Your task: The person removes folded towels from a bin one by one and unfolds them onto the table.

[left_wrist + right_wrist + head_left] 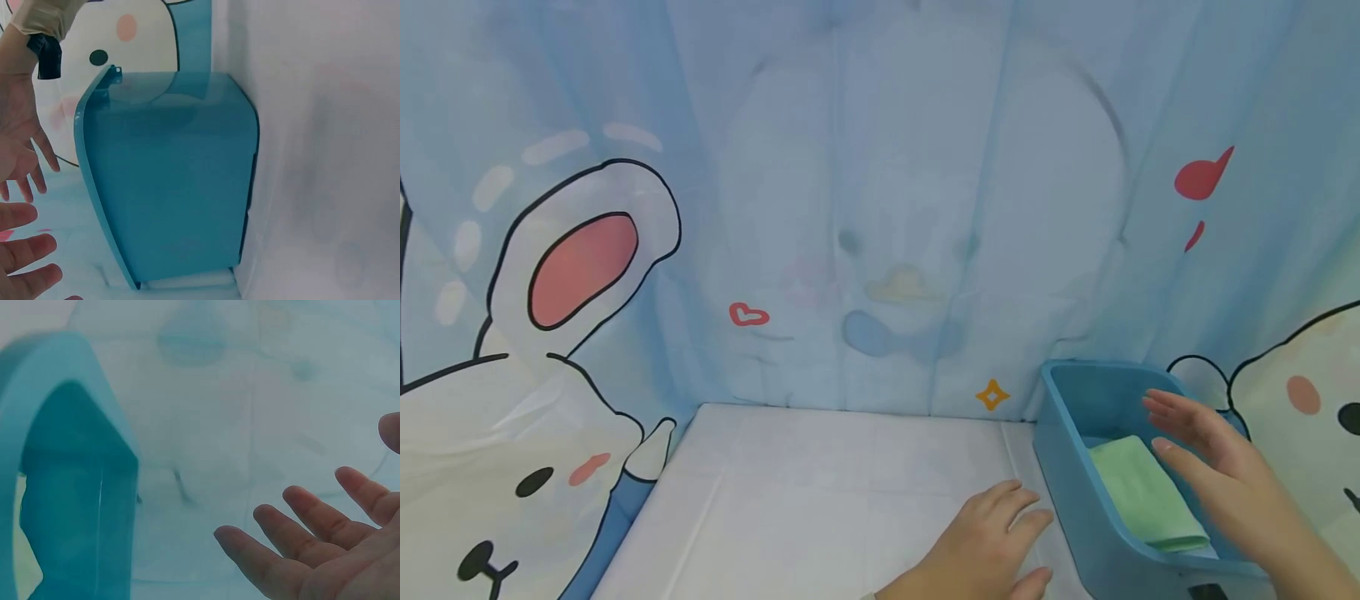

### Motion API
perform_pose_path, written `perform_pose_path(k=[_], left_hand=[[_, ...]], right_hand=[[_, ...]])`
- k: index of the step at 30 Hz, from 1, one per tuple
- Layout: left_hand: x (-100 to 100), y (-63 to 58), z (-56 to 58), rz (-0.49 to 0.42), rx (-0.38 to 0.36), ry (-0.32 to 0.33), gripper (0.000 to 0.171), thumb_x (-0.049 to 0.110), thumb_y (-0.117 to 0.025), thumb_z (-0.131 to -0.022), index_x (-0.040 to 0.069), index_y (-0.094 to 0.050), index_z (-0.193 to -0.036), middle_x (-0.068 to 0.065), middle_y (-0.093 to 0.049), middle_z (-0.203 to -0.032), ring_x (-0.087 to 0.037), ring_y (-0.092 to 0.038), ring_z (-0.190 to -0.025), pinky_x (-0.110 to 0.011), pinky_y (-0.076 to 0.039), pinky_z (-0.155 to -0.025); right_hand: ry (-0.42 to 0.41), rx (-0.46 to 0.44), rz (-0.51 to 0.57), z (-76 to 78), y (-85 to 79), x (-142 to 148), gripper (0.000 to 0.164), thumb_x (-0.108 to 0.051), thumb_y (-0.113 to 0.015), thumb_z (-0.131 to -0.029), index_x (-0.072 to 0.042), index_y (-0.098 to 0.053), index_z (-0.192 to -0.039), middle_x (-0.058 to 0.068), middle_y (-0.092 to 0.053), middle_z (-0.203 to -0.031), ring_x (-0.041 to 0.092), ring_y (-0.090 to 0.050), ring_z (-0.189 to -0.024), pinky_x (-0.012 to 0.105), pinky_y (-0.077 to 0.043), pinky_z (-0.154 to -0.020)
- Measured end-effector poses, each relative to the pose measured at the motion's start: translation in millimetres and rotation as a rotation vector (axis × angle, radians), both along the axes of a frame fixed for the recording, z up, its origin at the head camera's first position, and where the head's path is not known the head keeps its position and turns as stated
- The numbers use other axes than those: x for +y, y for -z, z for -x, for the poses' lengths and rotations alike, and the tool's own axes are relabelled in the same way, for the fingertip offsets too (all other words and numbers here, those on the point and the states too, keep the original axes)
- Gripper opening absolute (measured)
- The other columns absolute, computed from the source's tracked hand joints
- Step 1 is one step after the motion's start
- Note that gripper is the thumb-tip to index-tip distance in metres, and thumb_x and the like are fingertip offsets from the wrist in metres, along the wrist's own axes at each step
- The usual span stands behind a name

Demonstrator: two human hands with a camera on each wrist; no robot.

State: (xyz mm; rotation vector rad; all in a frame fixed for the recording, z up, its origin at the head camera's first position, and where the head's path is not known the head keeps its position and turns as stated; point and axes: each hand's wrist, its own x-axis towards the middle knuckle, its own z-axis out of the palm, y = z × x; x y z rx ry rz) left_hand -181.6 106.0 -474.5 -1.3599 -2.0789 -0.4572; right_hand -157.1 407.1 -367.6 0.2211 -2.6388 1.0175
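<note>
A blue plastic bin (1070, 475) stands at the right of the white table, with a folded light green cloth (1150, 492) lying inside it. Above the bin's right side hovers my right hand (1232, 471), fingers extended and holding nothing. My left hand (988, 537) is over the table just left of the bin, its fingers loosely bent and nothing in them. In the left wrist view the bin's side wall (175, 181) fills the middle, with left fingertips (31, 250) at the lower left. The right wrist view shows spread right fingers (300, 544) beside the bin's rim (106, 394).
The white tabletop (790, 492) extends left of the bin. Behind it hangs a light blue curtain (910, 167) with cartoon prints, which meets the table's back edge. A printed white bear (1315, 433) is on the curtain right of the bin.
</note>
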Motion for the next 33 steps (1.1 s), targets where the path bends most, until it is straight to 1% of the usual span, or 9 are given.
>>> perform_pose_path(k=[2, 6, 8, 12, 17, 23, 25, 29, 33], left_hand=[[4.2, -2.7, 0.6, 0.001, -0.008, 0.006, 0.048, 0.038, -0.075, -0.099, 0.012, -0.065, -0.137, -0.006, -0.065, -0.139, -0.022, -0.06, -0.137, -0.031, -0.053, -0.113], [14.3, -5.9, -0.7, 0.019, 0.0, -0.002, 0.05, 0.041, -0.074, -0.099, 0.014, -0.062, -0.14, -0.005, -0.061, -0.143, -0.023, -0.054, -0.141, -0.032, -0.053, -0.112], [18.8, -6.5, -1.9, 0.027, 0.003, -0.012, 0.052, 0.043, -0.073, -0.1, 0.015, -0.06, -0.142, -0.004, -0.059, -0.144, -0.023, -0.051, -0.143, -0.032, -0.052, -0.112], [25.5, -7.5, -3.1, 0.039, 0.037, -0.043, 0.055, 0.049, -0.07, -0.101, 0.018, -0.058, -0.145, -0.001, -0.059, -0.146, -0.022, -0.048, -0.149, -0.032, -0.049, -0.115], [36.6, -10.6, -4.2, 0.072, 0.097, -0.086, 0.056, 0.055, -0.065, -0.103, 0.022, -0.058, -0.148, -0.001, -0.056, -0.151, -0.025, -0.042, -0.154, -0.033, -0.045, -0.118], [59.0, -6.5, -4.7, 0.025, 0.197, -0.143, 0.061, 0.061, -0.061, -0.102, 0.024, -0.055, -0.15, -0.001, -0.051, -0.152, -0.025, -0.039, -0.15, -0.03, -0.039, -0.108], [66.8, -6.2, -4.3, 0.016, 0.223, -0.142, 0.062, 0.063, -0.062, -0.1, 0.025, -0.056, -0.149, 0.0, -0.052, -0.151, -0.022, -0.04, -0.147, -0.029, -0.037, -0.104], [80.2, -5.8, -3.9, 0.038, 0.248, -0.131, 0.06, 0.065, -0.063, -0.099, 0.027, -0.059, -0.146, 0.004, -0.053, -0.149, -0.019, -0.04, -0.145, -0.028, -0.037, -0.099], [87.9, -1.5, -3.2, 0.041, 0.254, -0.112, 0.051, 0.061, -0.063, -0.102, 0.027, -0.063, -0.139, 0.007, -0.058, -0.143, -0.019, -0.041, -0.146, -0.028, -0.038, -0.097]], right_hand=[[0.004, 0.005, -0.01, 3.7, -0.3, 3.2, 0.065, -0.024, -0.055, -0.114, -0.012, -0.027, -0.171, -0.02, -0.044, -0.161, -0.033, -0.034, -0.121, -0.003, -0.036, -0.083], [0.044, -0.011, -0.039, 8.6, -4.7, 9.3, 0.066, -0.028, -0.054, -0.115, -0.012, -0.025, -0.171, 0.023, -0.043, -0.166, -0.032, -0.031, -0.116, -0.004, -0.034, -0.081], [0.053, -0.025, -0.043, 11.9, -8.0, 12.0, 0.066, -0.03, -0.053, -0.115, -0.011, -0.024, -0.172, 0.033, -0.042, -0.163, -0.029, -0.031, -0.115, -0.004, -0.034, -0.079], [0.049, -0.048, -0.042, 23.3, -15.1, 17.4, 0.067, -0.032, -0.053, -0.115, -0.009, -0.025, -0.171, 0.036, -0.041, -0.161, -0.026, -0.034, -0.111, -0.002, -0.039, -0.078], [0.023, -0.06, -0.046, 40.6, -22.2, 27.9, 0.065, -0.03, -0.052, -0.115, -0.003, -0.028, -0.169, 0.038, -0.041, -0.158, -0.029, -0.036, -0.106, -0.001, -0.044, -0.077], [-0.041, -0.144, -0.051, 62.8, -23.6, 44.5, 0.064, -0.032, -0.051, -0.116, -0.002, -0.029, -0.167, 0.026, -0.043, -0.157, -0.03, -0.039, -0.108, 0.004, -0.049, -0.079], [-0.056, -0.179, -0.051, 70.1, -24.0, 46.7, 0.064, -0.034, -0.05, -0.116, -0.002, -0.029, -0.167, 0.025, -0.043, -0.158, -0.03, -0.039, -0.109, 0.007, -0.051, -0.08], [-0.063, -0.243, -0.053, 83.6, -24.0, 48.2, 0.068, -0.039, -0.047, -0.116, -0.001, -0.027, -0.168, 0.031, -0.038, -0.164, -0.029, -0.035, -0.11, 0.01, -0.054, -0.082], [-0.08, -0.272, -0.048, 97.5, -21.6, 50.2, 0.067, -0.041, -0.048, -0.116, 0.0, -0.031, -0.166, 0.031, -0.041, -0.164, -0.03, -0.038, -0.109, 0.011, -0.055, -0.084]])
